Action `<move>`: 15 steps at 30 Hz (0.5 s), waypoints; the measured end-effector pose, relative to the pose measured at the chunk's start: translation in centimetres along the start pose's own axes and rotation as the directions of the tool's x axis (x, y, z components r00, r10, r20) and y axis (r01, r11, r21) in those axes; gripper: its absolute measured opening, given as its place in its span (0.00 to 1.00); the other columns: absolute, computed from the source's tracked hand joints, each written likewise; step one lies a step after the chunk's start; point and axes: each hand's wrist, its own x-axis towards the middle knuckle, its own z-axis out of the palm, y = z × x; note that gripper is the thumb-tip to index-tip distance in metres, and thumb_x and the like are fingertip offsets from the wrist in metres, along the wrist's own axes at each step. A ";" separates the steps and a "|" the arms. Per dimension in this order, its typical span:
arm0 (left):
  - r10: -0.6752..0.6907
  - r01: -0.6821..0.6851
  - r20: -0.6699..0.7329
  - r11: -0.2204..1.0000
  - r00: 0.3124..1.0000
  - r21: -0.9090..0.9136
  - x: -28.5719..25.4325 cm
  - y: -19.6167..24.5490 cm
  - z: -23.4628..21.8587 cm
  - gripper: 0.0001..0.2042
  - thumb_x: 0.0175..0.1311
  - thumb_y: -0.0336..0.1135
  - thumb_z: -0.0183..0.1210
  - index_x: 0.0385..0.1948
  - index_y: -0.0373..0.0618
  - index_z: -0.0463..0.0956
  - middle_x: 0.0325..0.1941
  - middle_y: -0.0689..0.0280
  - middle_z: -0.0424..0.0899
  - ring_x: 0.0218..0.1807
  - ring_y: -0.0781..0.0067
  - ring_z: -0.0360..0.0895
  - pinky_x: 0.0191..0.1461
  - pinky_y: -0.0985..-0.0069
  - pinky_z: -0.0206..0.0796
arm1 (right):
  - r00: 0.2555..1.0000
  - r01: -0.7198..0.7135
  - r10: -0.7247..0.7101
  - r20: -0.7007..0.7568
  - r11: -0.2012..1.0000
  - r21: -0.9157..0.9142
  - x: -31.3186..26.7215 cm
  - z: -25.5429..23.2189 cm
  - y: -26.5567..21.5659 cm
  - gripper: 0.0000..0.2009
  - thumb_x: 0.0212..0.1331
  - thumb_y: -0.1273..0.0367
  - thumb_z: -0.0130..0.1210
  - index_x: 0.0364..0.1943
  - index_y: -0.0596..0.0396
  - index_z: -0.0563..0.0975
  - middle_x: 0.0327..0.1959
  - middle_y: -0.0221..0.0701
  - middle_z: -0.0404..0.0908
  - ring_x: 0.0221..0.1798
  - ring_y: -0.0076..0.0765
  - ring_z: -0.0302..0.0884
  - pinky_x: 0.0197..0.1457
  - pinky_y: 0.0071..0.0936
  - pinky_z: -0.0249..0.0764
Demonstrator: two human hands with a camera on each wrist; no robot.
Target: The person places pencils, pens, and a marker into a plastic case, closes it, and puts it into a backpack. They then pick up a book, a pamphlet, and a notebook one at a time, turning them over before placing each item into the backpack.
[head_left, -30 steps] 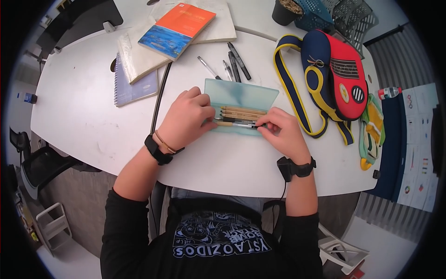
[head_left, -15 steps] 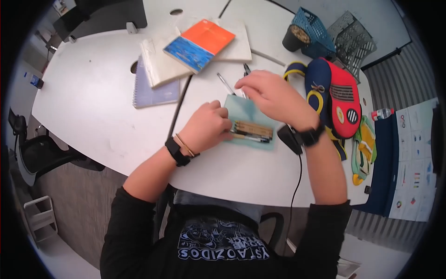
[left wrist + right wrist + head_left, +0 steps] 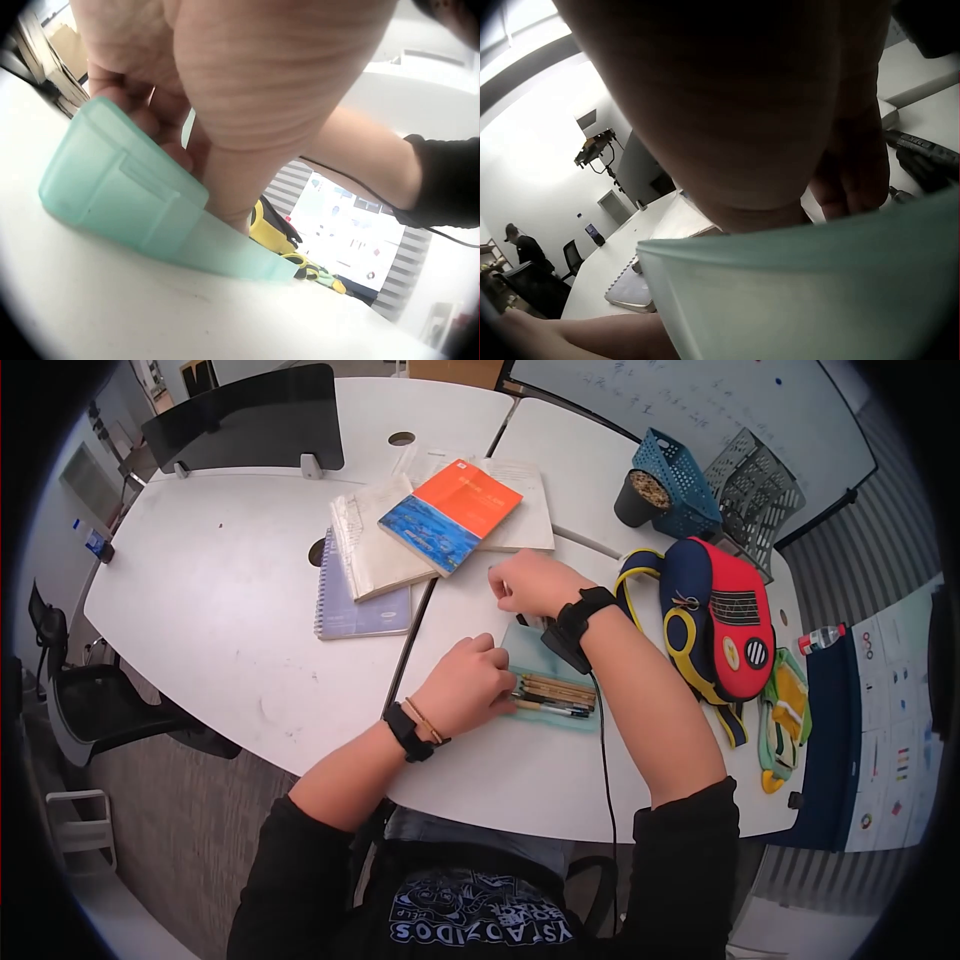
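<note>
A translucent teal pencil case [image 3: 533, 652] lies on the white table with its lid raised. Inside are several wooden pencils [image 3: 560, 691] and a pen [image 3: 555, 710]. My left hand [image 3: 465, 682] grips the case's left end, its fingers curled over the edge in the left wrist view. Beyond the lid, my right hand [image 3: 540, 584] reaches down towards the table with bent fingers. Black markers [image 3: 928, 148] lie beside those fingers in the right wrist view. I cannot tell whether the right fingers hold a pen, since the hand hides their tips.
Books, with an orange and blue one [image 3: 450, 515] on top, and a spiral notebook [image 3: 365, 610] lie behind on the left. To the right sits a red and navy bag [image 3: 735, 625]. Behind it stand a plant pot [image 3: 640, 500] and a blue basket [image 3: 680, 485].
My right hand has left the pen inside the case and moved away from me, over the lid to the loose pens. The left hand stays on the case. The head view has shifted.
</note>
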 end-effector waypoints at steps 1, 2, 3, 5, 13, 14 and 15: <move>0.001 -0.001 -0.001 1.000 1.000 -0.001 0.0 0.0 -0.1 0.10 0.48 0.42 0.77 0.24 0.50 0.87 0.33 0.67 0.81 0.45 0.61 0.77 0.52 0.64 0.73 | 1.000 -0.001 0.001 0.000 1.000 -0.001 -0.3 -0.4 0.1 0.05 0.61 0.72 0.62 0.39 0.53 0.86 0.38 0.40 0.89 0.45 0.49 0.88 0.49 0.43 0.84; 0.008 -0.008 -0.003 1.000 1.000 -0.005 0.0 0.0 -0.2 0.10 0.49 0.41 0.77 0.25 0.51 0.86 0.33 0.67 0.80 0.45 0.61 0.76 0.51 0.65 0.72 | 0.993 0.021 -0.022 -0.120 1.000 -0.012 -0.6 -1.0 0.3 0.04 0.61 0.72 0.63 0.38 0.55 0.84 0.37 0.41 0.89 0.43 0.49 0.88 0.49 0.43 0.83; 0.018 -0.018 -0.002 1.000 1.000 -0.009 0.0 0.0 -0.2 0.10 0.49 0.41 0.78 0.25 0.51 0.86 0.32 0.67 0.79 0.44 0.61 0.75 0.50 0.65 0.71 | 0.970 0.038 -0.043 -0.240 0.999 -0.025 -1.3 -1.7 0.4 0.05 0.61 0.71 0.63 0.37 0.57 0.82 0.36 0.43 0.88 0.42 0.49 0.88 0.49 0.42 0.83; 0.022 -0.022 -0.003 1.000 1.000 -0.010 0.0 0.0 -0.1 0.10 0.49 0.41 0.78 0.25 0.51 0.85 0.32 0.67 0.79 0.44 0.61 0.75 0.50 0.65 0.71 | 0.889 0.146 -0.067 -0.452 0.979 0.141 -4.3 -3.9 0.1 0.08 0.62 0.73 0.64 0.40 0.59 0.77 0.34 0.41 0.86 0.39 0.44 0.88 0.46 0.37 0.82; 0.033 -0.034 -0.048 0.999 0.998 -0.014 0.5 0.3 -0.5 0.09 0.57 0.38 0.74 0.25 0.47 0.85 0.30 0.65 0.80 0.40 0.58 0.76 0.46 0.63 0.73 | 0.492 0.527 0.407 -0.770 0.565 0.635 -21.0 -2.2 -0.3 0.30 0.71 0.81 0.59 0.73 0.56 0.60 0.49 0.42 0.86 0.49 0.31 0.86 0.53 0.27 0.82; 0.014 -0.019 -0.088 0.998 0.996 -0.064 0.6 0.4 -0.8 0.08 0.59 0.36 0.73 0.26 0.45 0.84 0.29 0.64 0.80 0.39 0.58 0.76 0.46 0.62 0.73 | 0.512 0.497 0.434 -0.741 0.554 0.668 -22.5 -0.1 0.5 0.25 0.75 0.78 0.57 0.71 0.57 0.63 0.48 0.43 0.87 0.45 0.31 0.87 0.50 0.27 0.82; -0.007 -0.008 -0.123 0.993 0.992 -0.114 0.6 0.6 -1.1 0.07 0.60 0.35 0.72 0.26 0.44 0.84 0.28 0.63 0.79 0.38 0.57 0.76 0.45 0.61 0.73 | 0.499 0.498 0.493 -0.713 0.510 0.701 -22.9 2.6 1.0 0.22 0.77 0.76 0.56 0.69 0.58 0.64 0.46 0.44 0.88 0.43 0.31 0.87 0.47 0.26 0.82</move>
